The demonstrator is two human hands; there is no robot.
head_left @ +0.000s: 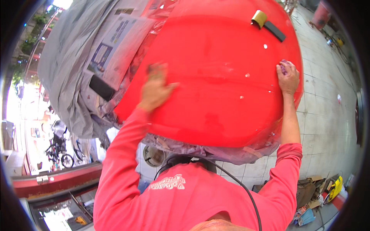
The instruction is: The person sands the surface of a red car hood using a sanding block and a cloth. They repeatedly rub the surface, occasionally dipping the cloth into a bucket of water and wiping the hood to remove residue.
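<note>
A glossy red car hood spreads out in front of me, with several small pale spots on its right half. Over its left part is my left hand, thumb stretched sideways. Motion smears its fingers, and a brownish patch shows at their tips; whether they hold something is unclear. At the hood's right edge my right hand grips a crumpled purple cloth. Farther up lie a curled yellowish piece of sandpaper and a dark sanding block, end to end.
Grey sheeting and printed paper cover the car's left side, with a black block lying there. Plastic wraps the hood's near edge; a bucket stands below. Tiled floor runs along the right. Bags and boxes sit lower right.
</note>
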